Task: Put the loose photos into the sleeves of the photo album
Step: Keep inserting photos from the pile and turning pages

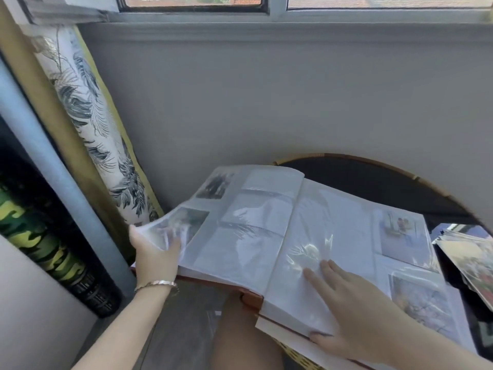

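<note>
The photo album (pixel 266 236) has white pages and an orange-brown cover (pixel 252 299). The tabletop (pixel 373 182) is black with a tan rim. The curtain (pixel 88 110) is white with a grey-black leaf print and a yellow edge. A roll (pixel 40 236) shows green-and-yellow camouflage. The wall (pixel 266 89) is pale grey.

A round table (pixel 373 188) with a dark top and a light brown woven rim stands in the right half of the frame, close to the grey wall. On it lies the open photo album (pixel 266 236), which covers the left and lower part of the top, and its left side seems to reach out past the rim toward the lower centre of the frame. At the right edge of the frame an untidy, fanned pile of loose photos (pixel 469 252) lies on the dark top, just beside the right page of the album.
</note>
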Tool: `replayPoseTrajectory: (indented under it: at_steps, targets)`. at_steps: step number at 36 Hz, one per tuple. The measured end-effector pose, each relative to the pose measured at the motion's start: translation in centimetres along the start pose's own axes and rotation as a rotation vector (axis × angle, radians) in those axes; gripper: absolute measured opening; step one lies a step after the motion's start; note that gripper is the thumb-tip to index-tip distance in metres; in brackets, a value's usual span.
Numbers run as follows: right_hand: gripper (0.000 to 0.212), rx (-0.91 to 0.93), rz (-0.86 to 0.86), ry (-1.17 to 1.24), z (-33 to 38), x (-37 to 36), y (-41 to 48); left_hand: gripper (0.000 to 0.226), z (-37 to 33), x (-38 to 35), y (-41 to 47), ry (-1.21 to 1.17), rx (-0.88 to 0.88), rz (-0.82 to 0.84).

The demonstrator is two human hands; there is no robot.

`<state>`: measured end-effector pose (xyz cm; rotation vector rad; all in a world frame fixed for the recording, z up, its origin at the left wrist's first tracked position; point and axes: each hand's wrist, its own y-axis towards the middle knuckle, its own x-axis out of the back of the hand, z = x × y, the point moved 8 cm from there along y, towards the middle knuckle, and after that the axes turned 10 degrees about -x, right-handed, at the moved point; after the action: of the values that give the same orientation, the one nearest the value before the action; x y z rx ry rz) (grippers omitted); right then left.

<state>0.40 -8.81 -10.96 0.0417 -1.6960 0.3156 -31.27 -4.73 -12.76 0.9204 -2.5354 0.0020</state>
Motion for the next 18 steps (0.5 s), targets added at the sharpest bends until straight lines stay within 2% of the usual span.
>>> replayPoseTrajectory:
  at_steps: [2,4,5,6,7,9,10,12,14,16,18]
  targets:
    - [0.092,-0.014,0.017,-0.028,0.1,-0.2,0.0,0.100,-0.9,0.3,-0.5,0.143,-0.171,0.007]
    - [0.097,0.030,-0.008,-0.115,0.9,0.7,-0.1,0.108,-2.9,-0.6,-1.7,0.269,-0.462,0.141]
    - [0.100,0.058,0.018,-0.109,1.2,1.1,-0.2,0.106,-3.9,-1.7,-2.8,0.217,-0.576,0.299]
    - [0.098,0.095,0.013,-0.098,1.5,1.2,-0.3,0.101,-4.7,-3.0,-4.0,0.138,-0.628,0.499]
    - [0.093,0.137,0.094,-0.071,1.7,0.9,-0.7,0.096,-5.0,-4.3,-5.0,0.092,-0.645,0.693]
    - [0.090,0.137,0.194,-0.043,1.7,0.5,-1.0,0.088,-5.5,-6.0,-7.0,0.095,-0.741,0.953]
    - [0.088,0.135,0.197,-0.054,1.7,0.6,-1.1,0.087,-5.9,-6.6,-7.5,0.120,-0.837,0.993]
    - [0.078,0.122,0.183,-0.089,1.7,0.0,-0.9,0.093,-6.4,-7.4,-8.1,0.175,-1.062,0.963]
    - [0.067,0.181,0.014,-0.125,2.1,0.2,-0.8,0.090,-6.6,-7.7,-8.5,0.205,-1.193,0.913]
    - [0.058,0.215,-0.128,-0.103,1.6,0.4,-0.8,0.086,-6.6,-7.7,-8.6,0.198,-1.234,0.912]
    - [0.052,0.277,-0.237,-0.074,1.5,0.4,-1.1,0.080,-6.7,-7.6,-8.5,0.131,-1.191,0.961]
